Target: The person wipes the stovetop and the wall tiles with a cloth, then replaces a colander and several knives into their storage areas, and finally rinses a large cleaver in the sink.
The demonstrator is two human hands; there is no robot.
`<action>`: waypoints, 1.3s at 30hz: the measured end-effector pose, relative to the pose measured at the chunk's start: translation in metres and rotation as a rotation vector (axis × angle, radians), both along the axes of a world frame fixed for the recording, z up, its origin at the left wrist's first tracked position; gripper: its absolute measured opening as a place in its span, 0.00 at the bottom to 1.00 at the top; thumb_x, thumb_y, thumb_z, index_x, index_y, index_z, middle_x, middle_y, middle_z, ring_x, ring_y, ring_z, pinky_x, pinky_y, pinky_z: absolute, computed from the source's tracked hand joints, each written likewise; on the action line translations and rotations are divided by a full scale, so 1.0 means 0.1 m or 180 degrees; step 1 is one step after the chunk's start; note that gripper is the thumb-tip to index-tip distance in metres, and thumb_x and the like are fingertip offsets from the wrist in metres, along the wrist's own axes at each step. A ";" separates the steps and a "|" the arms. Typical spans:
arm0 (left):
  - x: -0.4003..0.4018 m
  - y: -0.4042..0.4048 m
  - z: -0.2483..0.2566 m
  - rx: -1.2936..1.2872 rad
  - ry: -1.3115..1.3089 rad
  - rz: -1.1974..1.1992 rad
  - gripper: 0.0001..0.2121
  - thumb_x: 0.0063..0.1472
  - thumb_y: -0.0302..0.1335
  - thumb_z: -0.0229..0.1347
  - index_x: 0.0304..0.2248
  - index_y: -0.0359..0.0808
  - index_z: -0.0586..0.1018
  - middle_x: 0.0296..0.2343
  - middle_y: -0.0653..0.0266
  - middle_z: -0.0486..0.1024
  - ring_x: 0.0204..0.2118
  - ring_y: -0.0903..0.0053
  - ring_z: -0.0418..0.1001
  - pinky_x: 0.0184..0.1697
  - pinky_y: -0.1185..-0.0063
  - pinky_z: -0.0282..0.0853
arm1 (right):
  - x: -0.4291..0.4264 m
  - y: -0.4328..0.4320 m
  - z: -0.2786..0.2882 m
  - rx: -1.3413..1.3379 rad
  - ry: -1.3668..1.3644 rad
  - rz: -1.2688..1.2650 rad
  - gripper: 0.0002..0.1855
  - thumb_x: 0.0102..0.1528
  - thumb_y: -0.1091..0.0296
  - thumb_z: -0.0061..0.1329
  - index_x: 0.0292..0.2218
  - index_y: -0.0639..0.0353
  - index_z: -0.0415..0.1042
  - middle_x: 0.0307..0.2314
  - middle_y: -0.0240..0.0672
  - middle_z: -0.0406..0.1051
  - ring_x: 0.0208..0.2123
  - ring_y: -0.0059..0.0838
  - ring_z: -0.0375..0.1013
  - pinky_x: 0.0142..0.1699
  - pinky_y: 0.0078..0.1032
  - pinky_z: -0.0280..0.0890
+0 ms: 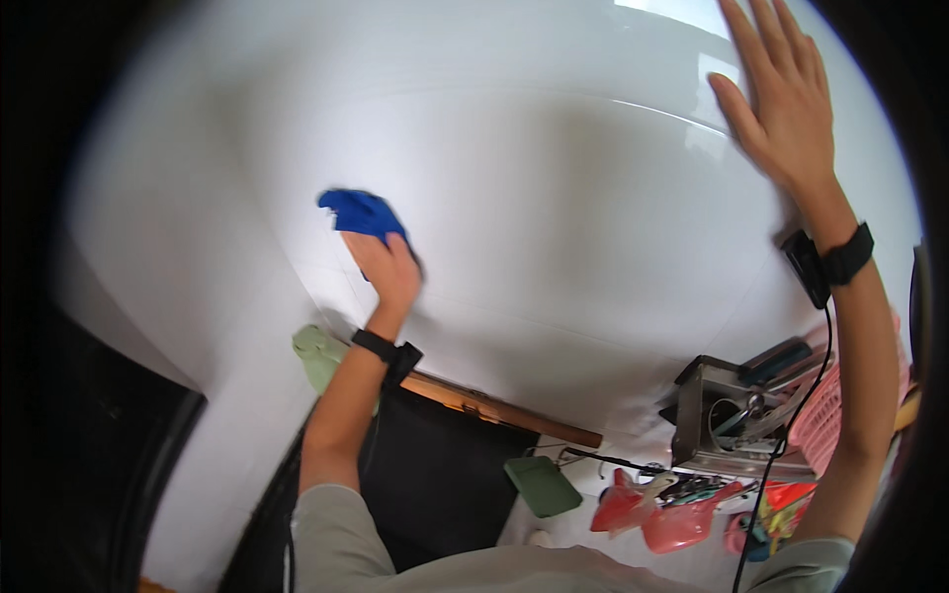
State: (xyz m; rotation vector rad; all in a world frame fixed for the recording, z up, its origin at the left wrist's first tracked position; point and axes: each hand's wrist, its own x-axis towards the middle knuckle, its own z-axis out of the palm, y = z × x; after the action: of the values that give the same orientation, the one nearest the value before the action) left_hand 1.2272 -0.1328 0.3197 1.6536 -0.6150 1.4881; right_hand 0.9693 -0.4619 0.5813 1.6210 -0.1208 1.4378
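My left hand (387,268) holds a crumpled blue cloth (363,213) against the glossy white tiled wall (504,200). The palm and most of the fingertips are hidden behind the cloth, and hand and cloth are slightly blurred. Higher up on the right, my right hand (789,111) lies with its palm towards the same wall, thumb spread and nothing held. Whether that palm presses on the tile is hard to tell. A black strap with a small device (808,267) sits on my right wrist; a similar black strap (374,345) is on the left.
Below my right hand stands a metal utensil holder (689,415) beside a pink plastic basket (815,419). Red plastic bags (678,522) and a green flat object (543,485) hang underneath. A brown wooden strip (511,416) runs under the wall. A black cable (771,459) trails down; a pale green item (317,352) is behind my left forearm.
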 end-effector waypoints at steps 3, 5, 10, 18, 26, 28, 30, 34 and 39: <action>-0.24 -0.15 0.75 0.0632 -0.0353 0.0059 0.29 0.57 0.32 0.45 0.52 0.17 0.58 0.55 0.30 0.49 0.59 0.38 0.45 0.61 0.54 0.37 | -0.08 0.03 0.03 0.0374 0.0128 -0.0322 0.39 0.57 0.39 0.28 0.58 0.61 0.55 0.59 0.55 0.47 0.61 0.56 0.44 0.62 0.55 0.42; -0.07 -0.18 1.44 0.0787 -0.0858 0.0549 0.24 0.58 0.32 0.48 0.45 0.15 0.65 0.53 0.27 0.53 0.57 0.37 0.49 0.59 0.53 0.43 | -0.08 0.13 0.04 0.0520 0.0229 -0.0106 0.39 0.56 0.39 0.28 0.58 0.60 0.55 0.58 0.55 0.48 0.61 0.56 0.44 0.62 0.55 0.42; -0.53 -1.00 2.86 0.0798 -0.1646 0.0515 0.27 0.57 0.39 0.48 0.47 0.23 0.69 0.54 0.38 0.57 0.58 0.46 0.53 0.59 0.58 0.47 | -0.19 0.14 0.08 0.0722 0.0475 -0.0074 0.39 0.56 0.38 0.28 0.57 0.60 0.58 0.58 0.56 0.49 0.61 0.56 0.45 0.61 0.55 0.43; -0.13 -0.48 2.98 0.0484 -0.1246 0.0434 0.29 0.61 0.39 0.46 0.57 0.30 0.58 0.58 0.43 0.53 0.60 0.51 0.51 0.63 0.65 0.44 | -0.20 0.15 0.08 0.0695 0.0421 -0.0175 0.38 0.56 0.40 0.29 0.57 0.60 0.58 0.58 0.55 0.50 0.61 0.55 0.44 0.62 0.52 0.41; 0.79 0.62 1.15 -0.1159 0.0404 0.0189 0.29 0.63 0.36 0.42 0.56 0.21 0.55 0.58 0.39 0.51 0.62 0.53 0.48 0.64 0.69 0.40 | -0.10 0.22 0.03 0.0735 0.0222 0.0160 0.37 0.56 0.41 0.31 0.57 0.61 0.58 0.58 0.55 0.50 0.62 0.54 0.43 0.63 0.52 0.40; 0.97 0.90 0.54 -0.1345 0.0485 0.0017 0.25 0.62 0.30 0.42 0.54 0.20 0.59 0.56 0.41 0.55 0.60 0.54 0.53 0.64 0.70 0.42 | -0.09 0.17 0.03 0.0601 0.0211 0.0124 0.38 0.55 0.41 0.31 0.57 0.61 0.57 0.58 0.55 0.49 0.62 0.54 0.43 0.63 0.52 0.40; 0.98 0.80 0.17 -0.1509 0.0499 -0.0078 0.21 0.60 0.28 0.41 0.50 0.22 0.65 0.51 0.44 0.63 0.55 0.55 0.58 0.61 0.70 0.47 | -0.15 0.21 0.05 0.0786 0.0301 -0.0249 0.37 0.55 0.42 0.34 0.58 0.59 0.56 0.59 0.53 0.48 0.63 0.52 0.42 0.63 0.51 0.39; 1.34 0.91 0.23 -0.1876 0.0861 -0.0121 0.22 0.61 0.31 0.42 0.49 0.21 0.65 0.52 0.43 0.62 0.55 0.55 0.59 0.60 0.69 0.49 | -0.09 -0.06 0.07 0.0128 0.0097 0.0528 0.33 0.56 0.46 0.37 0.61 0.38 0.53 0.61 0.31 0.48 0.63 0.39 0.45 0.65 0.43 0.40; 1.58 1.39 1.14 -0.1854 0.0826 -0.0112 0.25 0.60 0.34 0.43 0.51 0.21 0.65 0.53 0.43 0.62 0.55 0.57 0.60 0.60 0.72 0.51 | -0.07 -0.02 0.05 0.0130 0.0124 0.0507 0.33 0.55 0.47 0.38 0.61 0.39 0.54 0.61 0.32 0.48 0.63 0.39 0.45 0.65 0.43 0.40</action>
State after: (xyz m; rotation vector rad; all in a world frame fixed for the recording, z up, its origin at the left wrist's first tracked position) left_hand 1.3854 0.0061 0.4338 1.3306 -0.0513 1.2427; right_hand 0.9623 -0.4636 0.5863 1.7229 0.0014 1.5315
